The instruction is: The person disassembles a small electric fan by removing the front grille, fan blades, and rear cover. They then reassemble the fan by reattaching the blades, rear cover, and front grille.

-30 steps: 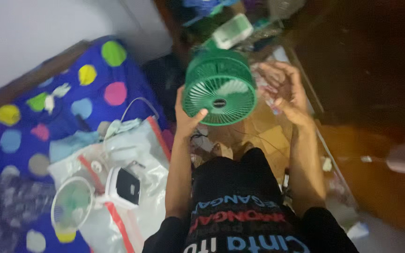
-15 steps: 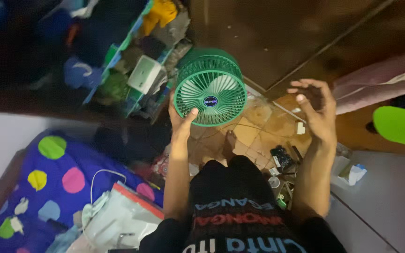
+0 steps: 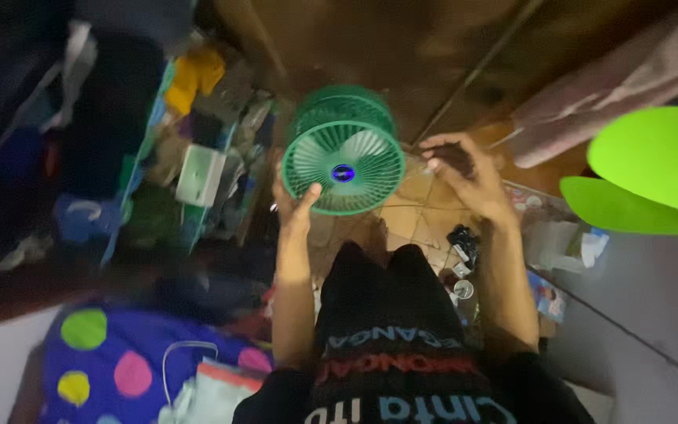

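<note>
- Head view, far left: a cluttered shelf (image 3: 158,157) holds a pale green box (image 3: 200,174), a yellow item and dark bundles, all blurred.
- Lower left, a blue bedsheet with coloured dots (image 3: 111,353) carries a white cable (image 3: 178,357) and a pale plastic bag (image 3: 217,392).
- The left hand (image 3: 296,216) grips the small green fan (image 3: 344,153) at its lower left rim, thumb laid over the front grille, fingers behind the housing.
- That fan is raised in the air in front of the person, above the tiled floor (image 3: 410,212), grille facing the camera.
- The right hand (image 3: 464,177) is open, fingers spread and curled, just beside the fan's right edge; whether a fingertip touches it cannot be told.
- My judgement: with one hand carrying the fan by its rim, it could tip or slip and fall to the tiles.
- A thumb pressed on the thin grille might bend it.
- Small clutter (image 3: 464,251) lies on the floor by the right forearm.
- Far right: a bright green plastic chair (image 3: 653,177).
</note>
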